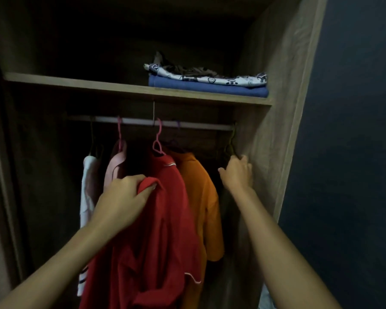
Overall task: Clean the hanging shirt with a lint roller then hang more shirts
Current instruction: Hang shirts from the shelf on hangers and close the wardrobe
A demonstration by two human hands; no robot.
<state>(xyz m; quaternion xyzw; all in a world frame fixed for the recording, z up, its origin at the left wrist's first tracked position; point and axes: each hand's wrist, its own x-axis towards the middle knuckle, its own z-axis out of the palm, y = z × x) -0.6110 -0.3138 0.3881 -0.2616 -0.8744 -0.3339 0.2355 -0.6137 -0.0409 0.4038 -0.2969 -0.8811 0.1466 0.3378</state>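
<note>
Gripping a bunch of the red shirt below the rail, the left hand could drag it off its pink hanger if pulled, while the right hand holds a dark hanger at the rail's right end.

red shirt with thin white piping hangs off a pink hanger on the rail, shoulder fabric bunched up, squeezed between a pink shirt and an orange one
</note>
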